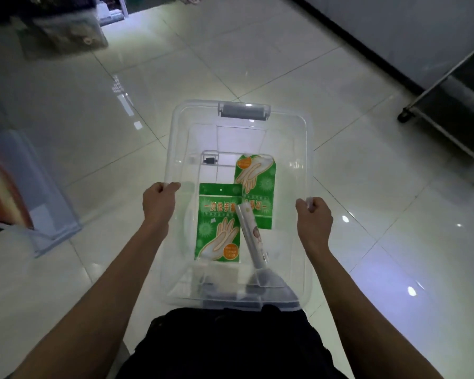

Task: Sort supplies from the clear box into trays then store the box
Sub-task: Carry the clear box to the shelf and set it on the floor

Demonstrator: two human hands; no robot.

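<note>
Pale glossy floor tiles point(257, 64) spread out under you, with a metal wheeled rack point(449, 105) off to the right and a see-through lid or panel point(39, 201) lying on the tiles to the left. You carry the clear box point(173, 138) above the floor in front of your body, its grey handle point(242, 111) on the far rim. Inside, two green glove packets point(219, 222) lie flat on the bottom, one nearer you and the other point(256, 184) just beyond it, their edges overlapping. A slim white roll point(251, 236) rests slanted across both packets, its near end pointing toward a dark grey piece point(271, 288) at the near wall; what that piece is, you cannot tell. Your left hand point(159, 201) grips the left rim with fingers curled over the edge. Your right hand point(314, 217) grips the right rim the same way, thumb inside. Both forearms reach straight forward, roughly parallel.
</note>
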